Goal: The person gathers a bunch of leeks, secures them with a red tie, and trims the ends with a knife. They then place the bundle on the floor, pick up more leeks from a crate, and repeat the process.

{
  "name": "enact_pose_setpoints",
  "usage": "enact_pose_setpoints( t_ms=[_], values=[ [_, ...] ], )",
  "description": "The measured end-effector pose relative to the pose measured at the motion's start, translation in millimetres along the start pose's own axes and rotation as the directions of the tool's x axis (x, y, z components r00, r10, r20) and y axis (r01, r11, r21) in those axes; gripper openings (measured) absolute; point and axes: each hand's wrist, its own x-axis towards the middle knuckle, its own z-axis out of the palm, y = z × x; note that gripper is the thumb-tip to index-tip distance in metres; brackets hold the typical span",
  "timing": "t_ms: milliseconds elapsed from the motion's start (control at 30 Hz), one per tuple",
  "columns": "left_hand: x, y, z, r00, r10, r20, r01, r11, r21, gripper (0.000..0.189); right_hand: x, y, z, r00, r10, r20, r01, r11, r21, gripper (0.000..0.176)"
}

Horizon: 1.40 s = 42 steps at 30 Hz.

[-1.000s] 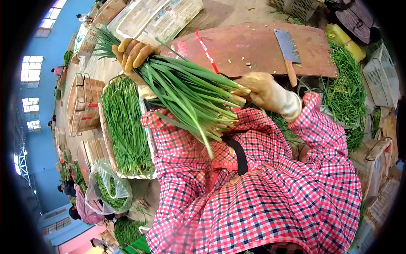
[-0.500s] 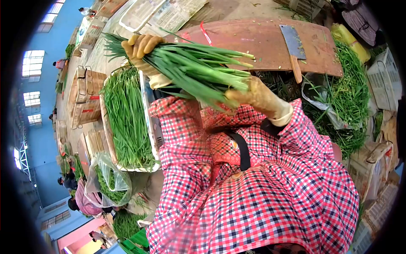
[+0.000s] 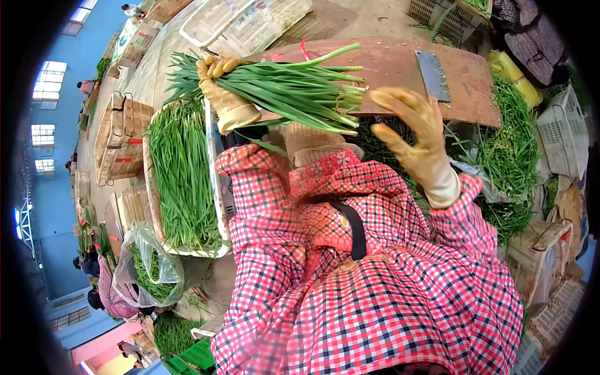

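My left hand, in a yellowish glove, is closed around the leafy end of a bunch of Chinese chives. The pale stalk ends fan out to the right over the edge of a reddish-brown board. My right hand, gloved too, is apart from the bunch, just right of the stalk ends, with thumb and fingers spread and nothing in them. Above it a cleaver lies on the board, its handle mostly hidden behind my fingers. A red tie strip sticks up at the board's far edge.
Left of my knees stands a white crate full of chives. Loose green trimmings are heaped at the right. A clear plastic bag, a wooden box and an empty white crate stand around. Other people work at the far left.
My right hand has let go of the stalk ends, moved right and opened. The bunch, still in my left hand, has shifted slightly and lies more level.
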Motion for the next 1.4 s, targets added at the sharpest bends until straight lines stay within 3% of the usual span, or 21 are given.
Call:
enact_pose_setpoints(
  t_ms=[33, 133, 267, 333, 400, 533, 600, 667, 767, 833, 867, 967, 1033, 1067, 1167, 1233, 1267, 1333, 1400],
  values=[
    [0, -1, -3, 0.999, 0.029, -0.023, -0.027, 0.997, 0.068, 0.014, 11, 4, 8, 0.998, -0.055, 0.001, 0.055, 0.995, 0.079, 0.040],
    [-8, -14, 3, 0.986, 0.126, -0.109, -0.104, 0.976, 0.191, 0.015, 24, 17, 38, 0.990, -0.141, 0.032, 0.141, 0.990, -0.025, 0.050],
    [-13, -17, 1, 0.944, 0.210, -0.253, -0.122, 0.939, 0.321, 0.021, 27, 31, 46, 0.977, -0.212, 0.027, 0.214, 0.972, -0.097, 0.049],
    [-15, -26, 7, 0.912, 0.275, -0.305, -0.139, 0.906, 0.399, 0.024, 25, 32, 45, 0.975, -0.218, -0.052, 0.220, 0.975, 0.034, 0.044],
    [-16, -29, 9, 0.916, 0.248, -0.316, -0.120, 0.919, 0.376, 0.024, 23, 27, 41, 0.979, -0.177, -0.100, 0.188, 0.976, 0.107, 0.042],
    [-9, -27, 5, 0.928, 0.173, -0.329, -0.043, 0.929, 0.366, 0.025, 7, 15, 41, 0.987, 0.116, -0.111, -0.043, 0.856, 0.515, 0.043],
    [-6, -30, 2, 0.918, 0.163, -0.362, -0.004, 0.915, 0.403, 0.024, 4, 17, 36, 0.987, 0.134, -0.083, -0.089, 0.908, 0.408, 0.038],
    [-5, -37, 1, 0.893, 0.225, -0.390, -0.034, 0.898, 0.439, 0.023, 7, 19, 23, 0.993, 0.010, -0.120, 0.001, 0.996, 0.091, 0.024],
    [0, -35, -2, 0.849, 0.274, -0.452, -0.066, 0.904, 0.423, 0.022, 3, 24, 5, 0.981, 0.047, -0.190, -0.043, 0.999, 0.023, 0.013],
    [6, -25, -7, 0.836, 0.276, -0.474, -0.083, 0.918, 0.388, 0.022, -7, 24, -12, 0.949, 0.191, -0.253, -0.152, 0.975, 0.165, 0.015],
    [9, -19, -10, 0.829, 0.291, -0.477, -0.087, 0.910, 0.405, 0.022, -15, 24, -24, 0.916, 0.373, -0.149, -0.320, 0.902, 0.290, 0.017],
    [13, -8, -17, 0.812, 0.323, -0.487, -0.085, 0.889, 0.450, 0.022, -16, 25, -32, 0.912, 0.410, 0.007, -0.404, 0.896, 0.182, 0.030],
    [12, -9, -17, 0.811, 0.328, -0.485, -0.080, 0.883, 0.463, 0.022, -3, 16, -16, 0.981, 0.190, -0.033, -0.193, 0.965, -0.178, 0.040],
    [10, -12, -17, 0.796, 0.360, -0.486, -0.084, 0.861, 0.501, 0.024, 0, 19, -3, 0.989, 0.130, -0.067, -0.144, 0.952, -0.270, 0.053],
    [3, -27, -9, 0.754, 0.419, -0.505, -0.101, 0.835, 0.542, 0.029, 26, 12, 32, 0.975, -0.148, -0.167, 0.053, 0.881, -0.469, 0.048],
    [-1, -34, -6, 0.748, 0.424, -0.510, -0.114, 0.840, 0.531, 0.029, 29, 20, 51, 0.998, -0.053, -0.033, 0.026, 0.834, -0.551, 0.034],
    [-2, -37, -3, 0.750, 0.445, -0.489, -0.099, 0.807, 0.583, 0.029, 29, 24, 59, 0.974, -0.148, -0.172, 0.067, 0.911, -0.408, 0.018],
    [-6, -40, 1, 0.748, 0.487, -0.451, -0.068, 0.732, 0.678, 0.030, 21, 26, 50, 0.983, -0.166, -0.085, 0.106, 0.874, -0.474, 0.022],
    [-2, -27, -6, 0.770, 0.432, -0.469, -0.100, 0.808, 0.581, 0.030, -1, 34, 35, 0.990, -0.143, -0.018, 0.112, 0.844, -0.524, 0.024]
  ],
)
